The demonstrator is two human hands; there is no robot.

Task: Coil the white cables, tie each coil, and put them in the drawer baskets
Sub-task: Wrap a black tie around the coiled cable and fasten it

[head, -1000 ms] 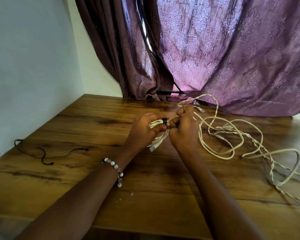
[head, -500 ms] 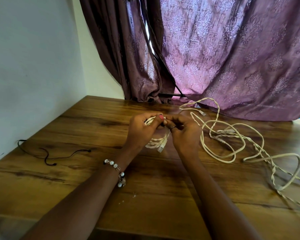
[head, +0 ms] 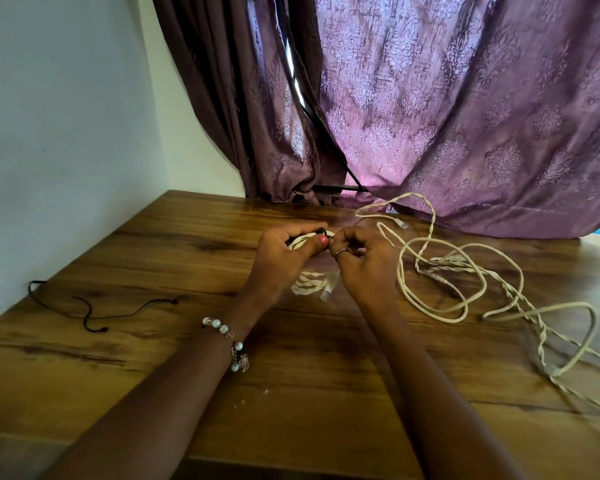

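Wooden table [head: 174, 341], mid-surface: left hand [head: 281, 254] grips the coil [head: 309, 289], right hand [head: 361, 261] pinches a black tie [head: 321, 233] on it; light, springy cable, judged best held across its bunched loops; loose cables [head: 465, 278] toward the right edge.

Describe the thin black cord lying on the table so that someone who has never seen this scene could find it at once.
Start at the wooden table and go to its left edge, where it meets the white wall. There lies the black cord, a thin squiggle, apart from both hands. Unlike the loose white cables on the right, it is dark, much thinner and untouched.
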